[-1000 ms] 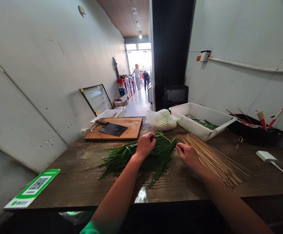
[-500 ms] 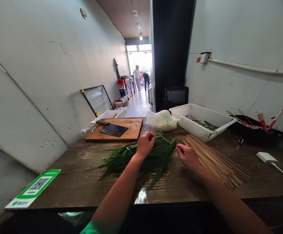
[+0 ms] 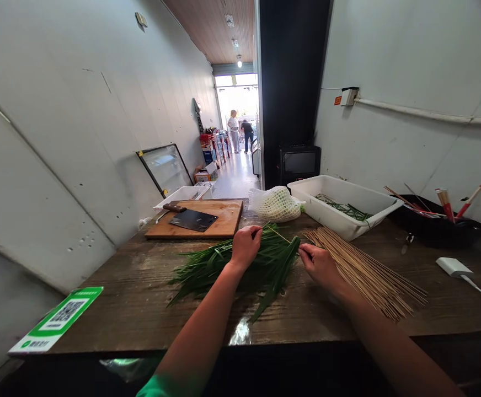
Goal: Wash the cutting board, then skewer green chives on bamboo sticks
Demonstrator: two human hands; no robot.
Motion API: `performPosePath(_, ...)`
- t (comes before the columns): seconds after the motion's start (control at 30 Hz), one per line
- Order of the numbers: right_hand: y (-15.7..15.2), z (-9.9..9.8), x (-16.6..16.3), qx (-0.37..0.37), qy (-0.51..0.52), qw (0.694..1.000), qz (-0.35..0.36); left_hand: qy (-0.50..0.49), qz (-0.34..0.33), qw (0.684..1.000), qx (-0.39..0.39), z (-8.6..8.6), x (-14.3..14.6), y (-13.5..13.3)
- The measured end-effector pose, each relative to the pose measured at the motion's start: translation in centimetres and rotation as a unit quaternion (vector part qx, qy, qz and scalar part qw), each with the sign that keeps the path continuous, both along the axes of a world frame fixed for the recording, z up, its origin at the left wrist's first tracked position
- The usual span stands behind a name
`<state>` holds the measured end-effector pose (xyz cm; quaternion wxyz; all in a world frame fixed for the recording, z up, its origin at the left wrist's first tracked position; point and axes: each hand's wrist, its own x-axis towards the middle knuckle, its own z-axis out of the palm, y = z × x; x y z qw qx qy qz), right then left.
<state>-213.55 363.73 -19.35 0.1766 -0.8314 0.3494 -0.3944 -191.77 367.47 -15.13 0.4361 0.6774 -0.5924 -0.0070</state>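
My right hand pinches a thin bamboo skewer near its right end. Folded green leaves, which look like garlic chives, are gathered on that skewer beside my right fingertips and hang down toward the table's front. My left hand is closed, thumb and fingers together, close to the skewer's far-left end; what it pinches is too small to make out. Under and around my left hand lies a pile of loose chives. A bundle of bamboo skewers lies just right of my right hand.
A cleaver rests on a wooden cutting board. Behind the chives are a net-wrapped pale vegetable and a white bin with some chives. To the right sit a black tray and a white charger. Two people stand far off by the doorway.
Both hands stay almost where they were, with the skewer and its chives between them hardly moved. In the distance, the two people have shifted slightly.
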Motion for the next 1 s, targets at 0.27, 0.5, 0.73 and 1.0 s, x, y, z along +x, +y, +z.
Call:
performPosePath(0.27, 0.13, 0.18, -0.02, 0.008, 0.017, 1.000, -0.002, 0.011, 0.004, 0.999, -0.030, 0.06, -0.18, 0.13)
performPosePath(0.5, 0.16, 0.18, -0.07, 0.006, 0.025, 1.000, -0.009, 0.038, -0.007, 0.999, -0.024, -0.25, -0.30, 0.01)
performPosePath(0.73, 0.20, 0.06, 0.01, 0.017, 0.036, 0.999, -0.010, 0.026, -0.010, 0.999, -0.017, -0.24, -0.50, 0.12)
performPosePath(1.0, 0.10, -0.06, -0.04, 0.017, 0.041, 0.999, -0.010, 0.029, -0.013, 0.999, -0.023, -0.41, -0.48, 0.10)
